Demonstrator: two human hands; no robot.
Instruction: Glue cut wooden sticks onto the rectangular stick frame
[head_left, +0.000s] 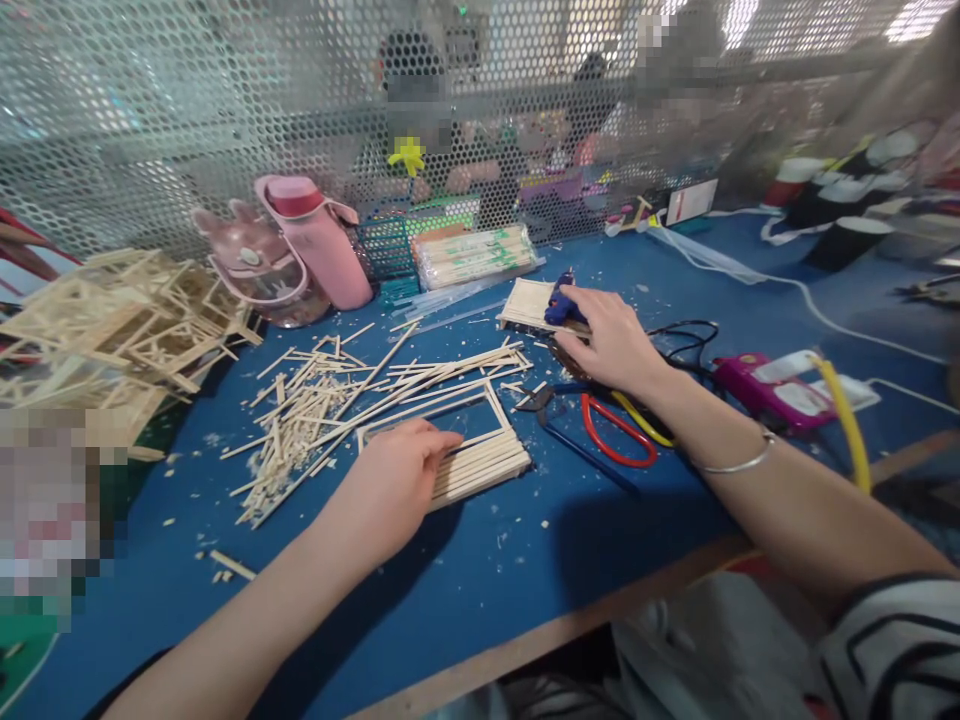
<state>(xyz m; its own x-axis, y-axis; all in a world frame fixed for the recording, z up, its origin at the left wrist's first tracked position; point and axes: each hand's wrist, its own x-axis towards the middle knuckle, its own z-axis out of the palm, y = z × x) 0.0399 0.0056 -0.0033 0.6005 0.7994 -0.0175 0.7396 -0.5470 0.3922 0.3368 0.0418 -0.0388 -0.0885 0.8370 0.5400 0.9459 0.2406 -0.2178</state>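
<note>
A small rectangular frame of thin wooden sticks [484,465] lies on the blue table, its near part covered by a row of parallel sticks. My left hand [401,475] rests over its left side, with thumb and fingertips pinched on a stick at the row's far edge. The palm hides the frame's left end. Farther off to the right, my right hand [615,340] is closed round a blue glue gun [559,300], partly covering it. The gun is beside a small finished stick panel [525,303].
Loose sticks [300,420] lie heaped left of the frame. Pliers [536,402] and red-handled scissors [619,440] lie on the right, near a purple power strip [772,385]. A pink bottle [322,245], packed sticks [476,255] and a stick structure [120,320] stand farther back.
</note>
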